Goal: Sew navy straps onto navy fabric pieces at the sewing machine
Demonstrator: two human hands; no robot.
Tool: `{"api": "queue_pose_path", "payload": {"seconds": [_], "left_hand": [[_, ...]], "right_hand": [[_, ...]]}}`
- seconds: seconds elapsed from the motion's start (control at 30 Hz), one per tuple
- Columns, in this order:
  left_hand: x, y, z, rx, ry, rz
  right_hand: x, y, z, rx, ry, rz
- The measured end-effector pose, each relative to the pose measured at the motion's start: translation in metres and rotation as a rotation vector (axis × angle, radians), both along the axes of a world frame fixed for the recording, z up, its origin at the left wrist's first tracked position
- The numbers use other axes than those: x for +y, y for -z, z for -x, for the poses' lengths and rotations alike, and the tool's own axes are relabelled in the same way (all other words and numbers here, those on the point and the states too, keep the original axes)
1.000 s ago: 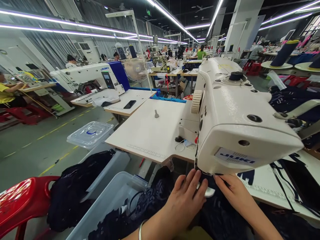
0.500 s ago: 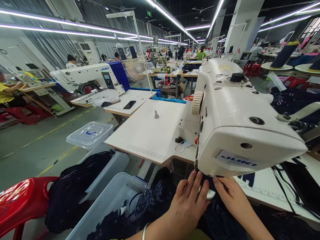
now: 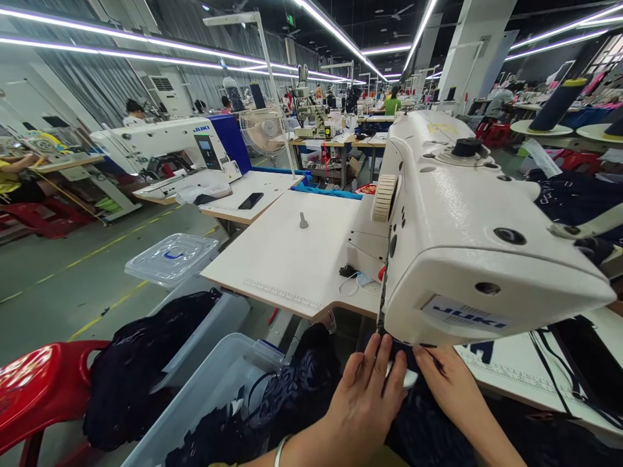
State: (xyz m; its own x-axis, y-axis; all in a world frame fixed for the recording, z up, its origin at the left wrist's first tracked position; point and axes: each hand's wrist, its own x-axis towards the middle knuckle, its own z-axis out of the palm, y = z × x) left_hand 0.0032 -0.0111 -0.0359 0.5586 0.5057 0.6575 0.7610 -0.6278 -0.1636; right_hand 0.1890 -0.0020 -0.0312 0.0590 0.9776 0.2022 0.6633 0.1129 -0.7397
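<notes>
A white JUKI sewing machine fills the right of the head view, its front end over my hands. My left hand lies with fingers stretched out against dark navy fabric below the machine head. Beside it, my right hand pinches the same fabric between thumb and fingers. A rounded white machine part shows between the hands. The needle area is hidden behind the machine head. The fabric hangs down below my wrists.
At lower left stand a clear plastic bin with navy garments, a dark garment pile and a red stool. A grey lever-shaped piece lies on the white tabletop. Another table holds a phone.
The view has shifted slightly, so the machine head looks a little larger. Both hands keep almost the same place and pose on the fabric.
</notes>
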Motion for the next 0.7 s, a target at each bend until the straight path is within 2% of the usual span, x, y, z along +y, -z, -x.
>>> {"api": "queue_pose_path", "payload": {"seconds": [0.43, 0.7], "left_hand": [[-0.0033, -0.0006, -0.0027, 0.013, -0.020, 0.005], [-0.0027, -0.0010, -0.0007, 0.041, -0.003, -0.009]], "right_hand": [[-0.0022, -0.0008, 0.0050, 0.052, 0.030, -0.003], [-0.0015, -0.0006, 0.0041, -0.039, 0.063, -0.074]]}}
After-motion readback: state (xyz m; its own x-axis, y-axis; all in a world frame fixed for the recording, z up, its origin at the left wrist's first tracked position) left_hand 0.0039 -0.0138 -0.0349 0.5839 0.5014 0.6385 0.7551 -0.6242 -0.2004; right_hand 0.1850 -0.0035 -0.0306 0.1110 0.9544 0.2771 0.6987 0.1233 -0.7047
